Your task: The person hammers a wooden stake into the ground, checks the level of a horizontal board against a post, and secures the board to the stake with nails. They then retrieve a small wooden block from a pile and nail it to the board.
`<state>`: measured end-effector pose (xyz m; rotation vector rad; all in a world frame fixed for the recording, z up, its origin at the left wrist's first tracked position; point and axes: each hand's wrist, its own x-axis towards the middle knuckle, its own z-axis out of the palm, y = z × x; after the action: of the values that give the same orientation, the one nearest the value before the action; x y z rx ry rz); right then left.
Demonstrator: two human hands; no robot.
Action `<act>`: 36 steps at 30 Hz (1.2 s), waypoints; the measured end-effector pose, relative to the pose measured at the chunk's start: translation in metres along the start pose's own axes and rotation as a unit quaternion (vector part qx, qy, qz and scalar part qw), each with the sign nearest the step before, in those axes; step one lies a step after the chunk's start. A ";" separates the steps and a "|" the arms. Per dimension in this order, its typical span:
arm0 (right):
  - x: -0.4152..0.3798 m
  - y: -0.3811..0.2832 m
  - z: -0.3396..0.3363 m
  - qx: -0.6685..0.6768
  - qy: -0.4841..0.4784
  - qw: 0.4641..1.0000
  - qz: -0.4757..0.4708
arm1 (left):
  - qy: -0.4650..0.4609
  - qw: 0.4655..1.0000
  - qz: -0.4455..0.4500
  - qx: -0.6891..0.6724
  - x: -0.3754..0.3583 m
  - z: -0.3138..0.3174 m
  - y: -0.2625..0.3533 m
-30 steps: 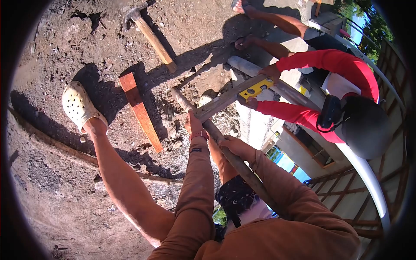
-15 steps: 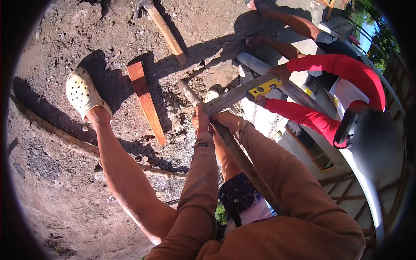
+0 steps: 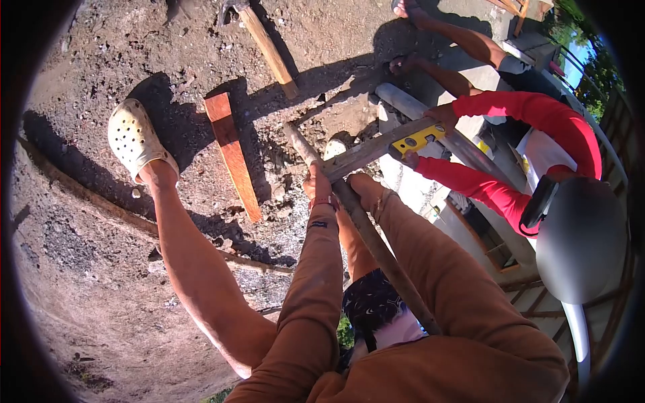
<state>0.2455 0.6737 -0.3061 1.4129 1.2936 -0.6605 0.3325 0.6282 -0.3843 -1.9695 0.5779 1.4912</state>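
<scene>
My left hand [image 3: 316, 184] is wrapped round a long round pole [image 3: 384, 254], close to where the end of a flat wooden board [image 3: 366, 154] meets it. Against that joint, from the right, my right hand [image 3: 365, 191] grips the board, its fingertips hidden. A co-worker in red sleeves has one hand [image 3: 442, 115] on the board's far end. Their other hand [image 3: 409, 158] is at a yellow spirit level [image 3: 418, 138], which lies along the board's side.
A hammer [image 3: 267, 50] and a reddish wooden piece [image 3: 233, 156] lie on the rough ground. My pale clog [image 3: 136, 138] stands at the left. Another person's legs [image 3: 463, 43] show at the top right. A grey pipe [image 3: 402, 101] runs beneath the board.
The whole view has shifted slightly, with most things a little farther right. The co-worker's head is a bit lower in view. Both my hands keep their places on the wood.
</scene>
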 end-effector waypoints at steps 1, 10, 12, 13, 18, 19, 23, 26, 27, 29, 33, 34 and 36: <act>-0.003 0.000 -0.001 -0.005 0.015 1.000 0.001 | 0.001 1.000 0.001 0.000 0.005 0.001 -0.002; 0.016 0.007 -0.006 -0.028 -0.054 0.998 0.008 | -0.006 1.000 0.002 0.026 -0.018 -0.004 0.018; 0.007 0.004 -0.004 -0.034 -0.048 0.998 0.006 | -0.003 0.996 -0.023 0.087 -0.026 -0.008 0.029; 0.003 0.001 -0.001 -0.041 -0.043 0.998 0.002 | -0.003 0.996 -0.023 0.086 -0.025 -0.008 0.027; 0.011 0.005 -0.006 -0.031 -0.064 0.997 0.006 | -0.001 0.998 0.001 0.056 -0.028 -0.008 0.028; 0.012 0.005 -0.007 -0.039 -0.059 0.998 0.003 | -0.001 0.998 -0.004 0.059 -0.033 -0.008 0.032; 0.013 0.003 -0.007 -0.039 -0.050 0.998 0.021 | 0.003 1.000 0.008 0.006 -0.034 -0.006 0.030; 0.010 0.002 -0.005 -0.066 -0.030 0.996 0.045 | 0.012 1.000 -0.002 0.025 -0.031 -0.005 0.029; 0.008 0.002 -0.007 -0.023 -0.025 0.999 0.030 | 0.025 0.999 -0.022 0.042 -0.030 -0.004 0.030; 0.008 0.006 -0.013 0.020 -0.021 0.999 0.014 | 0.016 1.000 -0.012 0.009 -0.022 -0.002 0.017; -0.011 0.006 -0.019 0.001 0.052 0.998 0.019 | 0.009 0.999 0.015 0.029 -0.006 -0.001 -0.003; -0.020 -0.002 -0.014 -0.073 0.139 0.988 0.009 | -0.003 0.997 0.051 0.060 -0.003 -0.002 0.000; -0.001 -0.001 -0.038 -0.654 0.196 0.645 -0.343 | 0.032 0.999 0.038 0.019 -0.013 0.002 0.004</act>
<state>0.2345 0.7087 -0.2944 -0.2295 2.0005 0.2632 0.3248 0.6261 -0.3733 -1.9915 0.7116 1.4555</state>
